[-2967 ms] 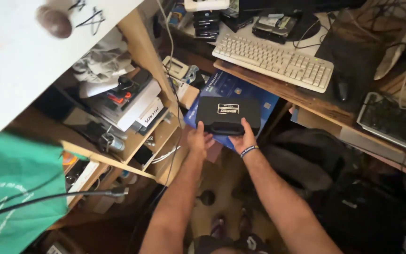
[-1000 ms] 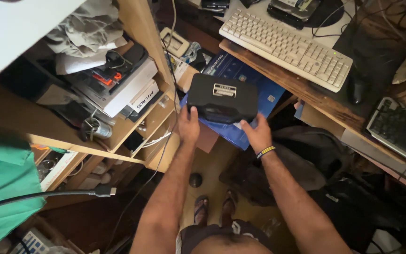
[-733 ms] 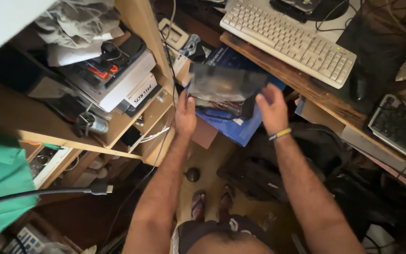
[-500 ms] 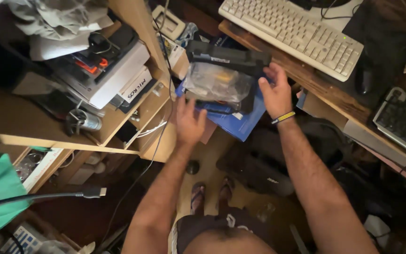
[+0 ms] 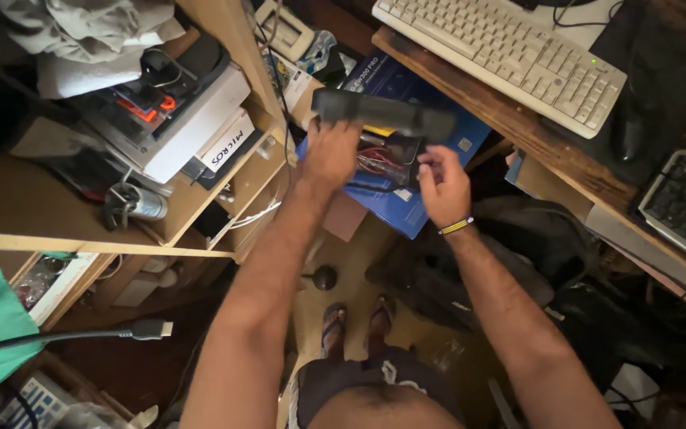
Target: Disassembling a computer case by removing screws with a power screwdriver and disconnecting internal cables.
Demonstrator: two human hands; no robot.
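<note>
Hands (image 5: 387, 163) grasp an opened black case (image 5: 383, 119) with clear-wrapped wires (image 5: 379, 159) inside.

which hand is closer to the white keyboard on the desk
Right. The right hand is under the black case's right end, just below and left of the white keyboard. The left hand grips the case's left end, farther left, beside the wooden shelf.

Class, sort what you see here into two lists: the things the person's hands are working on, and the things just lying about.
In hand:
- black plastic case, lid raised
- left hand gripping it
- right hand at its clear inner tray of parts

Lying about:
- blue cardboard box
- cream computer keyboard
- black cable with metal plug
- wooden shelf unit
</note>
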